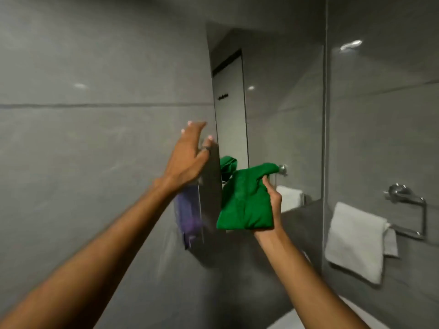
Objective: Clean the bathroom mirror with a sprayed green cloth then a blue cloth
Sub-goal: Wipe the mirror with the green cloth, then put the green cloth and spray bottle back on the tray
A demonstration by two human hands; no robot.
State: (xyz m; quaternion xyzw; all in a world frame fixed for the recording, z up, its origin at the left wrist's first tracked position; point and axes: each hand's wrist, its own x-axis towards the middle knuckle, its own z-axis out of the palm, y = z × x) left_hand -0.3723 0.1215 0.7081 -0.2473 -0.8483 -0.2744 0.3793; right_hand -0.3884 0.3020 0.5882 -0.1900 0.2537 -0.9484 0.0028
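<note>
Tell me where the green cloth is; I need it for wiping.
The green cloth is centre frame, gripped in the right hand, in front of the mirror's lower edge.

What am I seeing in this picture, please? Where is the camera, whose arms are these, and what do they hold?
There is no machine here. A person wears one camera on the head, so you see their own two bare arms from above. The right hand holds a bunched green cloth in front of the tall wall mirror. The left hand is open, fingers spread, near the mirror's left edge; a blurred purple object is behind its wrist. A white towel hangs on a metal holder at the right.
</note>
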